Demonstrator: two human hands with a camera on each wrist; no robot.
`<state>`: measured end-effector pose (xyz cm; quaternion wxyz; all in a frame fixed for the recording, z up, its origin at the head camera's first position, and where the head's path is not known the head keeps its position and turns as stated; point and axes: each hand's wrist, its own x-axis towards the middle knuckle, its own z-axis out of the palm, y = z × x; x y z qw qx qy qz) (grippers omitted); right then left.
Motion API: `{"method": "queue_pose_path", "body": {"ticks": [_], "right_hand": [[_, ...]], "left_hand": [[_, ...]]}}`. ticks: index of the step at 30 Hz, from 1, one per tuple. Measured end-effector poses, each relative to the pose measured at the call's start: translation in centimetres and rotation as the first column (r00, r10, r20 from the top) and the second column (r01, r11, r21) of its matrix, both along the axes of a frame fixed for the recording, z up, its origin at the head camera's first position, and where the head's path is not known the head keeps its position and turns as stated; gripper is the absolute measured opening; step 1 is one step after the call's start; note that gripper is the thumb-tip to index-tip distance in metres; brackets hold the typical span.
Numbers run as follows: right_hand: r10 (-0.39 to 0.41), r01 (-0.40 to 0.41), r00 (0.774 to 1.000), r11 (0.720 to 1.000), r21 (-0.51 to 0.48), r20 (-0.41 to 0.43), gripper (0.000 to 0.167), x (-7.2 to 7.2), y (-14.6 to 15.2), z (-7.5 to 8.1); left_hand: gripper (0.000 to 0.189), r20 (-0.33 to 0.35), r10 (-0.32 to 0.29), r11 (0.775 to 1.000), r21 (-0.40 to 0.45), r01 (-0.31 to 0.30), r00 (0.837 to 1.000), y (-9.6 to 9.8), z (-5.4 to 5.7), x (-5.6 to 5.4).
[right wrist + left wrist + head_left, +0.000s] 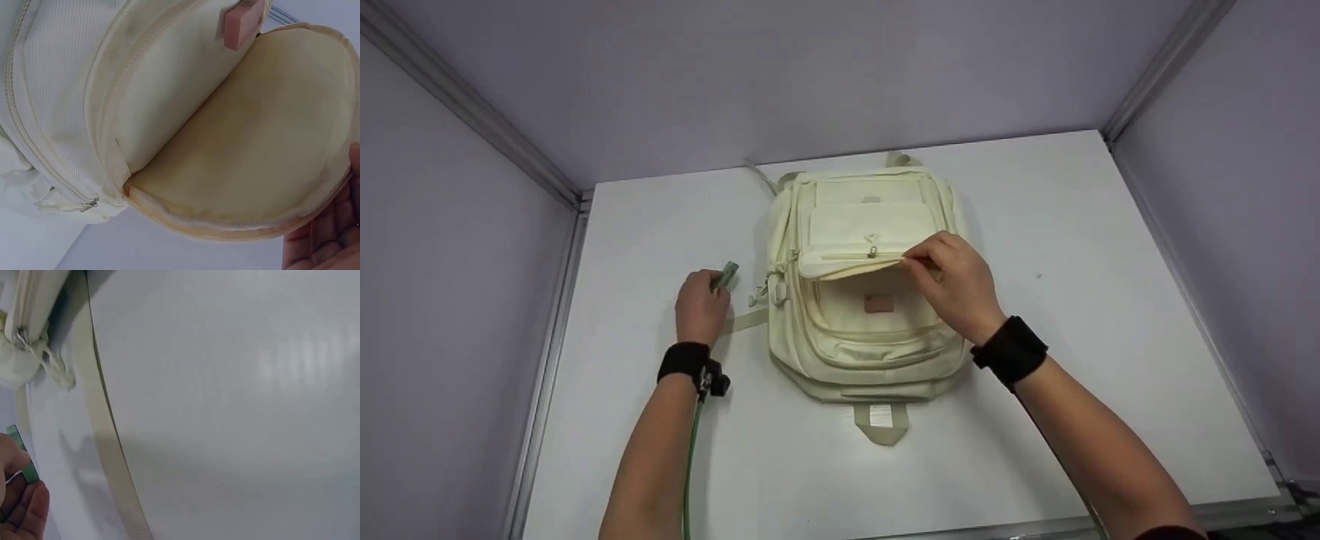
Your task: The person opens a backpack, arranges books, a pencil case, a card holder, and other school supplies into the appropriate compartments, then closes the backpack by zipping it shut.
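A cream backpack (877, 379) lies on the white table, its front pocket unzipped. My right hand (960, 289) pinches the edge of the pocket flap (855, 268) and holds it lifted; the flap's yellowish lining (264, 124) fills much of the right wrist view. Inside the pocket rests a small pink block (879, 303), also seen near the top of the right wrist view. To the left of the backpack, above the table, my left hand (703, 306) holds a small green block (727, 275) between thumb and fingers. Its lower end is hidden by the fingers.
Beige straps (747, 321) stretch from the backpack's left side, and a carry loop (883, 435) points toward me. A cord with a toggle (59, 371) hangs at the side zipper. Grey walls (810, 82) surround the white table (1110, 315) at the back and sides.
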<state>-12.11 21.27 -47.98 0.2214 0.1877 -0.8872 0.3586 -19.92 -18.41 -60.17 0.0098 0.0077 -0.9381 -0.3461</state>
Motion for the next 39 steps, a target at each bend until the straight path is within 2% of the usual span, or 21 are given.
{"method": "queue_pose_path", "body": {"ticks": [2,3,4,5,6,7,9,11,12,14,15,17,20,23,28,31,35,37,39], "right_hand": [[-0.009,0.009,1.0,1.0,-0.011,0.003,0.011,-0.4,0.2,0.1],[-0.019,0.019,1.0,1.0,-0.016,0.004,0.012,-0.5,0.4,0.1],[-0.028,0.029,1.0,0.999,-0.018,0.005,0.012,-0.6,0.6,0.2],[-0.04,0.04,0.999,0.999,-0.018,0.008,0.013,-0.7,0.8,0.3],[-0.05,0.05,0.999,0.999,-0.019,0.013,0.013,-0.9,1.0,0.4],[-0.059,0.06,0.998,0.998,-0.019,0.017,0.013,-1.0,1.2,0.5],[-0.073,0.073,0.997,0.997,-0.015,0.022,0.013,-1.3,1.5,0.7],[-0.084,0.085,0.996,0.996,-0.015,0.025,0.014,-1.6,1.7,0.8],[-0.089,0.09,0.996,0.996,-0.016,0.027,0.014,-1.7,1.9,0.9],[-0.096,0.097,0.995,0.995,-0.02,0.029,0.014,-2.0,2.0,0.9],[-0.101,0.101,0.994,0.995,-0.022,0.03,0.014,-2.1,2.1,0.8],[-0.108,0.109,0.994,0.994,-0.026,0.031,0.014,-2.3,2.1,0.7],[-0.108,0.109,0.994,0.994,-0.027,0.034,0.015,-2.4,2.0,0.6],[-0.102,0.102,0.994,0.994,-0.032,0.031,0.016,-2.5,1.8,0.6],[-0.092,0.092,0.996,0.995,-0.044,0.02,0.015,-2.7,1.4,0.6],[-0.09,0.091,0.996,0.995,-0.042,0.021,0.015,-2.9,1.2,0.5],[-0.082,0.083,0.996,0.996,-0.042,0.026,0.015,-3.0,1.0,0.4],[-0.079,0.08,0.997,0.996,-0.042,0.023,0.015,-3.1,0.9,0.3],[-0.077,0.078,0.997,0.996,-0.044,0.016,0.014,-3.2,0.7,0.3]], "left_hand": [[0.026,-0.078,-0.083,0.996,0.023,0.085,0.994,0.9,0.4,1.3],[0.025,-0.132,-0.139,0.989,0.023,0.144,0.981,1.4,0.5,1.9],[0.024,-0.188,-0.2,0.979,0.01,0.205,0.962,2.0,0.8,2.5],[0.023,-0.249,-0.262,0.964,-0.012,0.267,0.932,2.6,1.2,3.0],[0.024,-0.315,-0.325,0.943,-0.04,0.33,0.892,3.3,1.5,3.5],[0.024,-0.375,-0.386,0.919,-0.078,0.387,0.843,4.0,2.0,3.9],[0.025,-0.474,-0.492,0.863,-0.156,0.481,0.73,5.7,3.1,4.5],[0.027,-0.535,-0.571,0.806,-0.224,0.547,0.623,7.8,4.4,4.8],[0.028,-0.548,-0.604,0.78,-0.254,0.572,0.579,8.9,5.0,4.9],[0.027,-0.543,-0.662,0.732,-0.322,0.601,0.516,11.2,6.4,4.8],[0.026,-0.529,-0.689,0.71,-0.357,0.607,0.495,12.3,6.9,4.7],[0.025,-0.493,-0.735,0.67,-0.418,0.614,0.466,14.2,7.7,4.3],[0.023,-0.435,-0.785,0.618,-0.496,0.611,0.441,16.4,7.9,3.5],[0.023,-0.398,-0.801,0.598,-0.521,0.609,0.446,17.7,7.5,2.6],[0.02,-0.375,-0.79,0.612,-0.539,0.58,0.485,18.4,6.4,1.6],[0.018,-0.371,-0.784,0.616,-0.56,0.553,0.498,18.4,5.9,1.2],[0.02,-0.363,-0.784,0.613,-0.582,0.534,0.503,18.1,5.4,1.0],[0.021,-0.368,-0.78,0.619,-0.578,0.532,0.507,17.9,5.3,1.0],[0.021,-0.389,-0.773,0.631,-0.558,0.539,0.501,17.6,5.3,1.1]]}}
